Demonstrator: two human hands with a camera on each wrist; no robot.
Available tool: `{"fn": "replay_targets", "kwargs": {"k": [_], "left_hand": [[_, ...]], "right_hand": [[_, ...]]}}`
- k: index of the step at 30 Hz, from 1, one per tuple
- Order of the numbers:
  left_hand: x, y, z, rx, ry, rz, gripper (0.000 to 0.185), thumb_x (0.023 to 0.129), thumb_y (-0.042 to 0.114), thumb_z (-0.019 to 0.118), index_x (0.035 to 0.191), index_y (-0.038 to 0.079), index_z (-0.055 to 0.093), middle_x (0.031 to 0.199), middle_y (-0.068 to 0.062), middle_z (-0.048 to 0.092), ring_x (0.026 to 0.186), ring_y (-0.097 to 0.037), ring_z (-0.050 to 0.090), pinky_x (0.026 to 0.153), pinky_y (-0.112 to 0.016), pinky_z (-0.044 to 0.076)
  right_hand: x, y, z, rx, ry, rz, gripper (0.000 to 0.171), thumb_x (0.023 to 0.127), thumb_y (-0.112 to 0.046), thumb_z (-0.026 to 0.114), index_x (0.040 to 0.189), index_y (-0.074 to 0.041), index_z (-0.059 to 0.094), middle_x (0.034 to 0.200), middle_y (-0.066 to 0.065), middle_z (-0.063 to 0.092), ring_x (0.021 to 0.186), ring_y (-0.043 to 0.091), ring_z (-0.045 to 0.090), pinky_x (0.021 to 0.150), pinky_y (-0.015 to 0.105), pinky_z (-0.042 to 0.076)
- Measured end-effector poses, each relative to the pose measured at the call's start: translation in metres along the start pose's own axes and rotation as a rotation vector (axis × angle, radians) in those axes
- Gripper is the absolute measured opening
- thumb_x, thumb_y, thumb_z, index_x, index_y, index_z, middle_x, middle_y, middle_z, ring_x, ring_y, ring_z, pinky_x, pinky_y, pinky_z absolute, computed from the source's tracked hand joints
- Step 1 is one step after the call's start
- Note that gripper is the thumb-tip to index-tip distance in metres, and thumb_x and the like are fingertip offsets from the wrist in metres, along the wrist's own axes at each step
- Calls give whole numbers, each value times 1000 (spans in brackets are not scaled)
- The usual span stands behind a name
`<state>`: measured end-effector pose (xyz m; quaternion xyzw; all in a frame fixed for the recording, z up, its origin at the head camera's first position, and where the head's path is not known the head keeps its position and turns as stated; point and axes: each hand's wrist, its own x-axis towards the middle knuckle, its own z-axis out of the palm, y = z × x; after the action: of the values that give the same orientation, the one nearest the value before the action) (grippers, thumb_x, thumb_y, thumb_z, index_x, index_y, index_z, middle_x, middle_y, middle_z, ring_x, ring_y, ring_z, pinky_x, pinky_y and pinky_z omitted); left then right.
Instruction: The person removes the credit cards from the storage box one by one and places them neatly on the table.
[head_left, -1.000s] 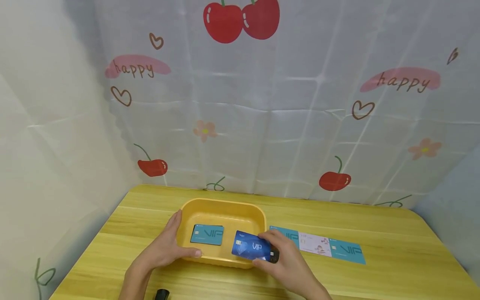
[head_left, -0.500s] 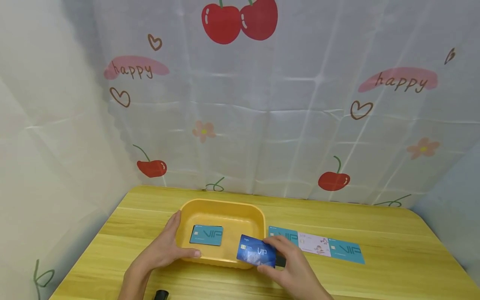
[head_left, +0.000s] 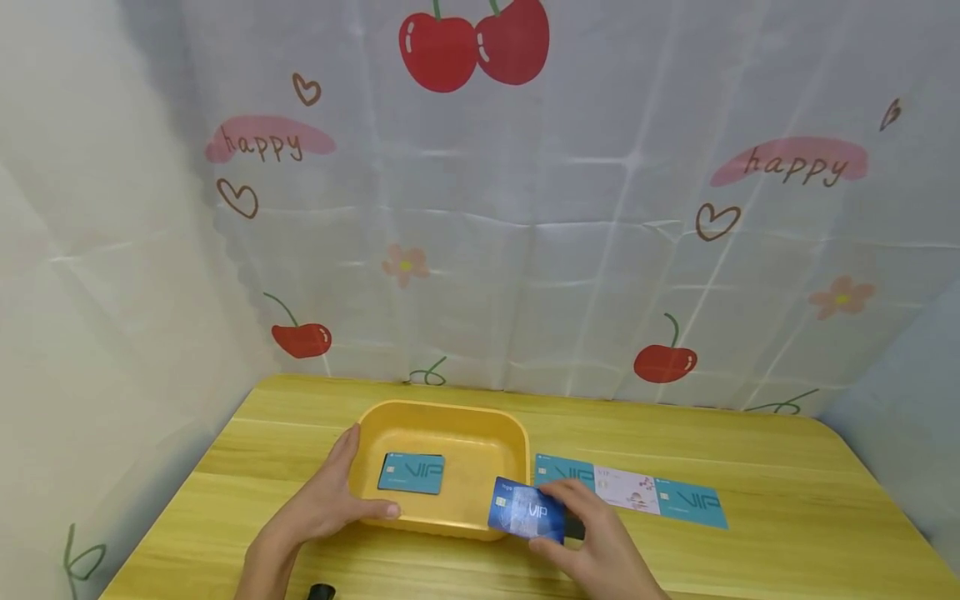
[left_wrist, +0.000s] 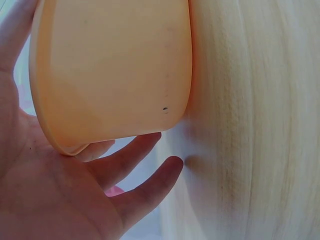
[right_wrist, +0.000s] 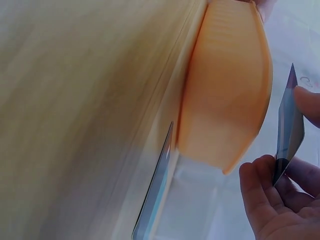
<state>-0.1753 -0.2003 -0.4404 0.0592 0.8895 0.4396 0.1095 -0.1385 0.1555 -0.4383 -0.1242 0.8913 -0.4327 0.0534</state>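
Moved rightward since the last frame, to the near right corner of the yellow tray [head_left: 468, 479]: the right hand [head_left: 596, 537]. Left hand [head_left: 318, 504] grips the tray's left end. Blue card [head_left: 521, 510], pinched in the right hand, we judge unplaced; teal card [head_left: 411, 473] lies inside. Dark piece [head_left: 574, 528] behind: mostly hidden, unidentified. Black object [head_left: 322, 592]: cut off below.

head: above, forward-down | wrists: low, close, sideways | shared: tray [head_left: 471, 471]

"VIP" and "logo" on blue card [head_left: 517, 515], "VIP" on teal card [head_left: 411, 475] toward left edge of yellow tray [head_left: 450, 421], "VIP" on inner teal card [head_left: 557, 470], white card [head_left: 624, 487], outer teal card [head_left: 688, 503] toward bench [head_left: 810, 500] right edge, "happy" twice on backdrop [head_left: 480, 200] behind back edge
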Motion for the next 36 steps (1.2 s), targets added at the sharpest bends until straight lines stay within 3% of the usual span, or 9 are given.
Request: {"fn": "replay_targets", "kwargs": {"k": [13, 30, 36], "left_hand": [[-2, 0, 1, -13, 3, -9, 133, 71, 42, 87, 154, -6, -4, 160, -28, -4, 145, -46, 5, 113, -62, 11], [0, -2, 1, -3, 1, -5, 132, 72, 44, 86, 155, -4, -5, 161, -26, -5, 146, -45, 4, 113, -62, 11], [1, -2, 1, 1, 4, 1, 133, 72, 44, 87, 155, -4, -5, 161, -26, -6, 146, -45, 3, 114, -62, 11]], "right_hand": [[-12, 24, -18, 50, 56, 102, 63, 75, -36, 86, 127, -11, 62, 127, 6, 58, 114, 27, 55, 95, 45, 50], [-17, 31, -43, -4, 27, 164, 65, 77, -38, 83, 132, -12, 61, 139, 13, 51, 117, 30, 54, 91, 42, 52], [-17, 37, -50, -44, 5, 141, 65, 78, -37, 83, 133, -11, 61, 139, 14, 51, 116, 30, 54, 90, 39, 53]]}}
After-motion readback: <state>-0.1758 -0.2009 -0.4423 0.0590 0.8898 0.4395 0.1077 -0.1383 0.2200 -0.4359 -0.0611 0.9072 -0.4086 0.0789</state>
